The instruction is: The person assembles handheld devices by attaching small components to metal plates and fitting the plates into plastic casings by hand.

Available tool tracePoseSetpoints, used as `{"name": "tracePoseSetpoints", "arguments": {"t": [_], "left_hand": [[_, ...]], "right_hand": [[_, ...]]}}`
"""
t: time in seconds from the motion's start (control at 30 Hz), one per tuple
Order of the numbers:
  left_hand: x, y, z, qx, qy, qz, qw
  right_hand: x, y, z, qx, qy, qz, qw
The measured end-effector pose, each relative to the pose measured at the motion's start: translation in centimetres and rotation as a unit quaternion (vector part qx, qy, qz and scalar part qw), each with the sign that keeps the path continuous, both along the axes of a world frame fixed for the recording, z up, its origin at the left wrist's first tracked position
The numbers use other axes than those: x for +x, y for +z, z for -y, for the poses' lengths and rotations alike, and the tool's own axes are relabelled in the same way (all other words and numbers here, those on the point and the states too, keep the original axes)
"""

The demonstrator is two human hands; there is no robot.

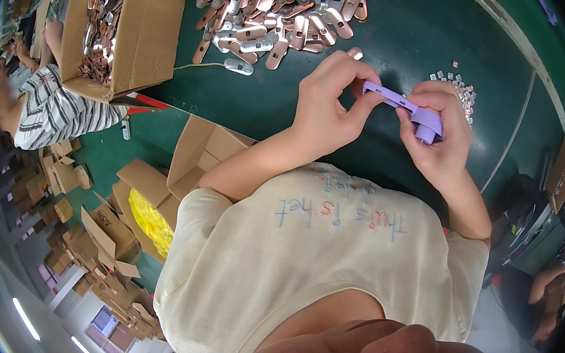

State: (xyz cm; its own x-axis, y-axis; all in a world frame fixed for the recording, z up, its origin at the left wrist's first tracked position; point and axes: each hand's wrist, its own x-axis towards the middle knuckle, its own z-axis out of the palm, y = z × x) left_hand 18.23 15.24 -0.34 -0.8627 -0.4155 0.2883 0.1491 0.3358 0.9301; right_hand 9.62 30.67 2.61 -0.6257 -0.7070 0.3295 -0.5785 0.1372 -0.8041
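Note:
Over the dark green table I hold a purple plastic part (pixel 393 97), a narrow slotted strip with a rounded, cylinder-like end. My left hand (pixel 328 102) pinches the strip's left end between thumb and fingertips. Around the rounded end, the fingers of my right hand (pixel 447 128) are closed. A heap of oval metal plates (pixel 265 9), copper and silver in colour with small holes, lies beyond my left hand. Several tiny square metal pieces (pixel 466 96) are scattered just past my right hand. A single plate (pixel 239 67) lies at the heap's near edge.
A cardboard box (pixel 154 18) full of metal pieces stands at the table's left. Open cartons (pixel 202 151), one with a yellow bag (pixel 148 221), are beside my left arm. Another person in a striped shirt (pixel 62 112) sits at left; a further person's arm (pixel 550 280) shows at right.

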Motion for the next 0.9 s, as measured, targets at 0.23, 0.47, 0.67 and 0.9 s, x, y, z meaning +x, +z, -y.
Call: {"name": "tracePoseSetpoints", "arguments": {"t": [0.23,0.47,0.67,0.9], "left_hand": [[-1.4,-1.2,1.9,-0.076,0.024,0.107,0.991],[-4.0,-2.4,7.2,-0.414,-0.081,0.055,0.905],[-3.8,-2.4,6.9,-0.498,-0.094,0.017,0.862],[-3.8,-1.1,4.6,-0.247,0.001,0.064,0.967]], "right_hand": [[-11.8,-2.0,2.5,0.126,0.021,0.252,0.959],[-23.3,-1.9,3.2,-0.038,-0.292,0.258,0.92],[-11.5,-2.4,1.1,0.125,0.047,0.048,0.99],[-1.8,-3.6,0.7,0.191,0.081,-0.047,0.977]]}}
